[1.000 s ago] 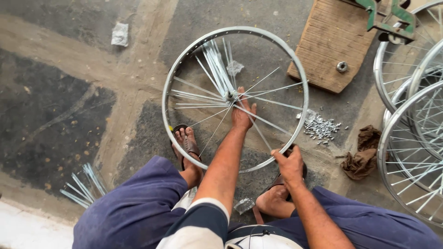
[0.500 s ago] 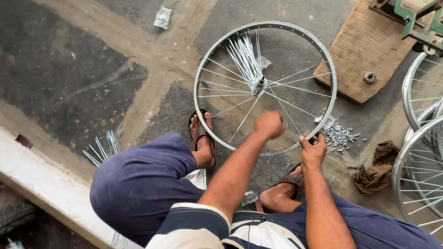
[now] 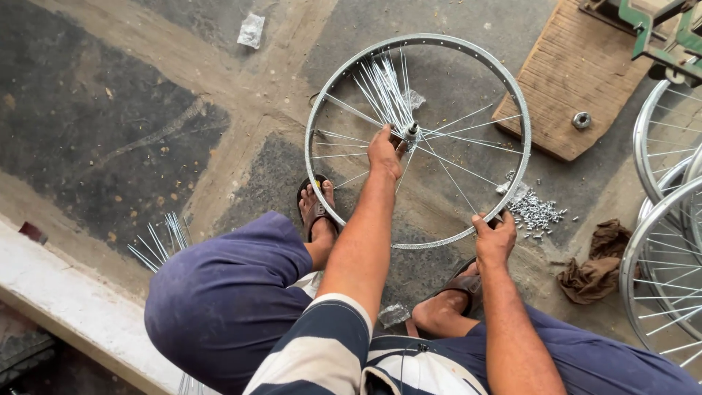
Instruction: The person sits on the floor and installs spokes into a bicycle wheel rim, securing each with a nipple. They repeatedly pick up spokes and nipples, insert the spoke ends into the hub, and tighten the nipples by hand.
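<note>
The right hand [image 3: 494,238] clamps the near edge of the wheel rim [image 3: 512,102] at about 5 o'clock. The left hand [image 3: 385,150] is nearer the hub [image 3: 411,130], which sits just off its fingertips toward 1 o'clock; its fingers are curled at the hub, on what cannot be told. Loose spokes [image 3: 384,91] fan from the hub toward 11 o'clock — 1 bundle. 1 rim lies flat on the floor [image 3: 110,117], with 1 pile of small nipples [image 3: 537,212] beside it at 4 o'clock, and at least 2 more wheels [image 3: 662,249] at the right.

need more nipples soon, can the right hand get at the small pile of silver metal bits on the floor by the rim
Probably yes. The right hand grips the silver wheel rim right beside the pile of small silver metal bits, with nothing lying between them.
</note>
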